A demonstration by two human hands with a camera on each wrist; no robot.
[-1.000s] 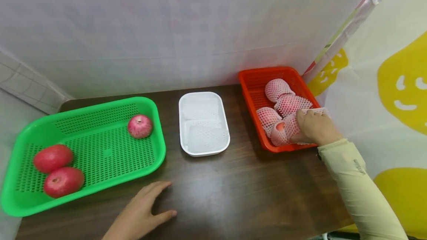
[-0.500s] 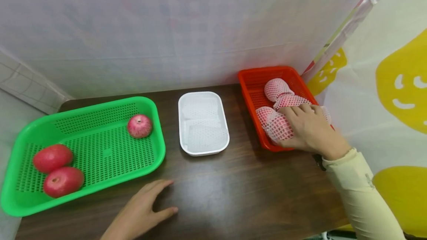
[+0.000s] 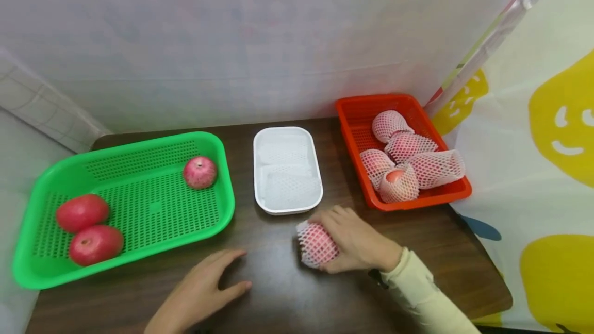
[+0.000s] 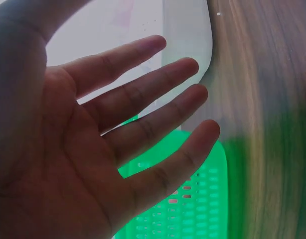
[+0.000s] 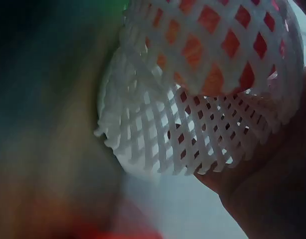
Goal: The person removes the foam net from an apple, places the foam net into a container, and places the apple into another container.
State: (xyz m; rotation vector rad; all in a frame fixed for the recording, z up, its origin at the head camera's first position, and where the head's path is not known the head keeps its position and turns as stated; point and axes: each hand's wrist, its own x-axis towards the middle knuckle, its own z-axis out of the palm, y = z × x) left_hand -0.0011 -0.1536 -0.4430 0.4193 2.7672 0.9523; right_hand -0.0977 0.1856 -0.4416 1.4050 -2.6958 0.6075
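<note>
"White foam netting (image 5: 143, 139) is seen close up in the right wrist view; what is wrapped in it?"

"A pinkish-red fruit (image 3: 317, 245), its skin shown through the mesh. It is gripped by the right hand (image 3: 355, 241), being held between thumb and fingers."

"And where is it held?"

"At the near part of the dark wooden table (image 3: 287, 298), in front of the white tray (image 3: 287, 210) and towards its right corner. Whether the tabletop is touched by the fruit cannot be told."

"How is the left hand (image 3: 199, 285) kept?"

"Near the front edge of the green basket (image 3: 162, 189). Its fingers are stretched out and spread, as is made plain in the left wrist view, and the thumb is parted from them."

"What is contained in that basket?"

"Two red fruits (image 3: 82, 213) are laid together at the left end, and a speckled pink fruit (image 3: 200, 172) is set by itself near the right end. In the red basket (image 3: 362, 107), to the right of the tray, five netted bundles (image 3: 399, 184) are crowded together, and the netting of one is extended across the right rim."

"And the right arm?"

"By a pale sleeve (image 3: 417, 282) it is covered down to the wrist."
</note>
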